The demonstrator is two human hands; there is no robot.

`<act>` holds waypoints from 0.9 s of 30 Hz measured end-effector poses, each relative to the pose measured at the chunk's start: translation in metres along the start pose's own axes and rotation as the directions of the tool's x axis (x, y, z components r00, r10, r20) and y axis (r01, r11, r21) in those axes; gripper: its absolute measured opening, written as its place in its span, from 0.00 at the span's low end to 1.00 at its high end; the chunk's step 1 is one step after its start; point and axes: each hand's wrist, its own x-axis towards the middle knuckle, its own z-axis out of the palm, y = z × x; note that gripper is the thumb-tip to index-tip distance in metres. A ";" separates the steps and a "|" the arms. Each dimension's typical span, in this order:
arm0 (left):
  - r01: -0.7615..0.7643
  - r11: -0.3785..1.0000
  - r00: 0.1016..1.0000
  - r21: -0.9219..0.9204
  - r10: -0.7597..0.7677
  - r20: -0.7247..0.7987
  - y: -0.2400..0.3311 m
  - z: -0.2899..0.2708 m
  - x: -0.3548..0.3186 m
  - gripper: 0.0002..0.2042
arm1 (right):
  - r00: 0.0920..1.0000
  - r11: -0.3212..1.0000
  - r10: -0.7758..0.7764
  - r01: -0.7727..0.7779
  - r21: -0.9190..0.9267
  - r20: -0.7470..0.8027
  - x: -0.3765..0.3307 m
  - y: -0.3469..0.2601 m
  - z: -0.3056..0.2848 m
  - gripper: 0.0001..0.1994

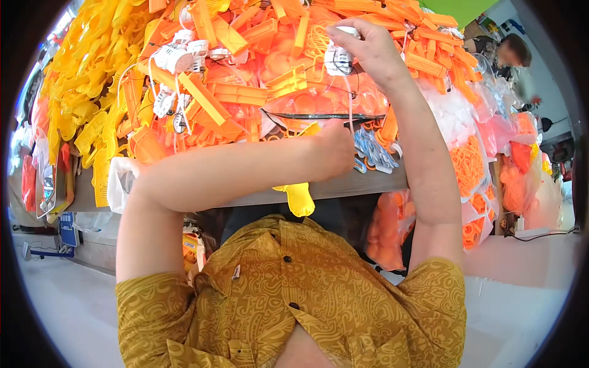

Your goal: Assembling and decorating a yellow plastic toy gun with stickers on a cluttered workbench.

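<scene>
At the front of the heap, my right hand (371, 52) pinches a small white plastic unit (338, 59) with a dark wire looped on it. A thin white cord (350, 104) runs from the unit down to my left hand (334, 150), whose fingers are curled closed at the cord's lower end. Its fingertips are mostly hidden. A yellow plastic piece (299, 199) shows above and below my left forearm and juts past the table edge; whether my left hand touches it I cannot tell. Just right of that hand lie blue-and-clear small packets (375, 150).
Orange plastic parts (245, 92) pile high across the table (383, 180), with yellow parts (92, 80) at left. More white corded units (175, 58) lie on the heap. Bags of orange pieces (469, 165) stand at right. Another person (500, 55) is in the far right background.
</scene>
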 end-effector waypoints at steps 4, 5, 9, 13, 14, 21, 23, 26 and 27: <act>0.122 0.989 0.991 -0.090 -0.126 -0.051 0.000 0.036 0.012 0.05 | 0.997 0.989 0.070 -0.074 0.125 0.034 -0.003 0.004 -0.001 0.17; 0.166 0.979 0.927 -0.119 -0.196 -0.319 0.003 0.042 0.008 0.04 | 0.995 0.989 0.079 -0.086 0.123 0.062 -0.003 0.003 -0.002 0.18; 0.028 0.845 0.727 -0.535 -0.385 -0.569 0.015 -0.007 -0.036 0.05 | 0.995 0.995 0.056 -0.063 0.082 0.077 -0.004 0.013 -0.004 0.19; 0.133 0.437 0.248 -0.890 -0.884 -0.397 -0.021 -0.029 -0.073 0.09 | 0.996 1.000 0.011 -0.012 0.014 0.086 -0.014 -0.002 -0.003 0.19; 0.101 0.300 0.185 -0.949 -0.943 -0.278 -0.037 -0.018 -0.076 0.12 | 0.995 0.997 -0.074 0.072 0.024 0.071 -0.014 -0.007 0.001 0.20; -0.296 -0.091 0.444 -0.951 -0.894 -0.053 -0.075 -0.004 -0.071 0.19 | 0.957 0.960 -0.278 0.277 -0.031 -0.081 -0.019 -0.051 0.019 0.17; -0.475 -0.211 0.568 -0.854 -0.815 -0.115 -0.089 0.000 -0.070 0.18 | 0.951 0.957 -0.288 0.283 -0.055 -0.109 -0.018 -0.054 0.019 0.16; -0.562 -0.183 0.470 -0.807 -0.873 -0.130 -0.095 -0.012 -0.069 0.18 | 0.536 0.379 -0.807 0.791 0.480 -0.247 0.012 -0.016 0.002 0.12; -0.561 -0.179 0.462 -0.809 -0.878 -0.127 -0.099 -0.013 -0.077 0.18 | 0.534 0.374 -0.810 0.789 0.487 -0.243 0.007 -0.014 -0.005 0.12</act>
